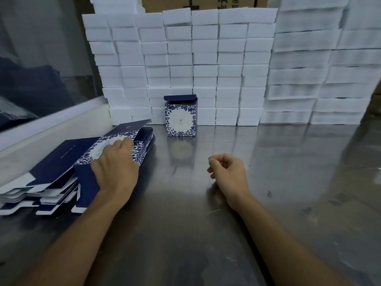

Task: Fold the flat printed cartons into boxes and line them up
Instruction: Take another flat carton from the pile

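A stack of flat navy cartons with blue-and-white floral print lies at the left of the steel table. My left hand rests on the top flat carton, fingers curled over its printed edge and lifting it slightly. One folded box stands upright at the back centre with its lid flap open, against the white blocks. My right hand hovers over the table's middle, fingers loosely curled and holding nothing.
A wall of stacked white foam blocks runs along the back and right. A white ledge and glass pane border the left side. The reflective steel table extends to the right and front.
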Demonstrator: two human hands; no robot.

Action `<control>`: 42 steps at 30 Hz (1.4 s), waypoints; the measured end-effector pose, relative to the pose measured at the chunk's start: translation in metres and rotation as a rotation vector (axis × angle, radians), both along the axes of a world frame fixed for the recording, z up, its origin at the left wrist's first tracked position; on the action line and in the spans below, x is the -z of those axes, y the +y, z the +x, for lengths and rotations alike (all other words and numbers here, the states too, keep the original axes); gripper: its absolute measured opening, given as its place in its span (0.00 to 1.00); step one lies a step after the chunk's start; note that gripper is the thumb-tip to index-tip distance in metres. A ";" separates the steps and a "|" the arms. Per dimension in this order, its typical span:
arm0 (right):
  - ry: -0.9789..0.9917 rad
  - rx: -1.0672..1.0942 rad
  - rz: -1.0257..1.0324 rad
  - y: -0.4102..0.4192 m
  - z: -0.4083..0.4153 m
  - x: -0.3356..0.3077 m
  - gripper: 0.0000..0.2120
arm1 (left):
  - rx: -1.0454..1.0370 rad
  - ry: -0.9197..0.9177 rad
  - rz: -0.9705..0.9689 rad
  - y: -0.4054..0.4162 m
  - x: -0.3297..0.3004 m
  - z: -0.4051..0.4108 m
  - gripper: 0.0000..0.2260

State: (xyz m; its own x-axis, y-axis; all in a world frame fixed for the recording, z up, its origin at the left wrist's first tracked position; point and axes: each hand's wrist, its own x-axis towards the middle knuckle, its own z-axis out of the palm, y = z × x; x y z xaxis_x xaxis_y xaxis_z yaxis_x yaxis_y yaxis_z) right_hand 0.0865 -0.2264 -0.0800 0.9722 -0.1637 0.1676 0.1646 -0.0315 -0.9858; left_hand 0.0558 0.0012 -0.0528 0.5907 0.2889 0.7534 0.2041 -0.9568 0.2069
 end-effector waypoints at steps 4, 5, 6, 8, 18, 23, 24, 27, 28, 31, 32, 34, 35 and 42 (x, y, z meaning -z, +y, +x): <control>-0.005 -0.006 -0.055 0.001 0.001 0.002 0.06 | 0.007 -0.150 0.055 0.006 -0.003 -0.001 0.14; -0.007 -0.009 -0.069 0.001 0.001 0.002 0.06 | 0.010 -0.169 0.075 0.007 -0.003 -0.001 0.15; -0.007 -0.013 -0.083 0.001 0.001 0.002 0.06 | 0.017 -0.187 0.099 0.009 -0.004 -0.001 0.15; -0.008 -0.021 -0.109 0.000 0.001 0.002 0.06 | 0.062 -0.241 0.165 0.012 -0.008 0.000 0.16; -0.027 -0.257 0.090 0.002 -0.003 -0.005 0.15 | 0.540 -0.430 0.501 -0.067 0.005 -0.006 0.15; 0.014 -0.301 0.268 -0.002 -0.002 -0.005 0.06 | 0.699 -0.430 0.577 -0.094 0.020 -0.009 0.18; 0.037 -0.320 0.318 -0.003 -0.002 -0.004 0.06 | 0.728 -0.405 0.579 -0.094 0.023 -0.008 0.17; 0.075 -0.309 0.364 -0.004 0.000 -0.004 0.10 | 0.789 -0.269 0.572 -0.088 0.027 -0.006 0.07; 0.070 -0.278 0.364 -0.004 0.001 -0.003 0.11 | 0.787 -0.232 0.536 -0.085 0.026 -0.006 0.06; 0.035 -0.156 0.318 -0.003 0.006 0.002 0.12 | 0.680 -0.208 0.393 -0.074 0.019 -0.005 0.14; 0.025 -0.112 0.297 -0.004 0.008 0.003 0.12 | 0.609 -0.211 0.358 -0.069 0.016 -0.003 0.14; 0.013 -0.018 0.298 -0.006 0.011 0.005 0.11 | 0.459 -0.204 0.256 -0.054 0.011 -0.001 0.15; 0.006 0.035 0.306 -0.009 0.012 0.006 0.10 | 0.398 -0.192 0.188 -0.045 0.009 0.000 0.15; 0.032 0.161 0.370 -0.027 0.020 0.007 0.11 | 0.518 0.100 -0.397 -0.018 0.013 0.007 0.23</control>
State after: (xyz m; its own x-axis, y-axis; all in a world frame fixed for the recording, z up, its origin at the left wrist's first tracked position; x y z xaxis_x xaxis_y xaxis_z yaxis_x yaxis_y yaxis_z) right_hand 0.1065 -0.2537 -0.0865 0.9331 -0.3577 0.0387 0.1553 0.3034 -0.9401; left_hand 0.0629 -0.0169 -0.0662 0.7899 0.1931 0.5821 -0.2257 -0.7910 0.5686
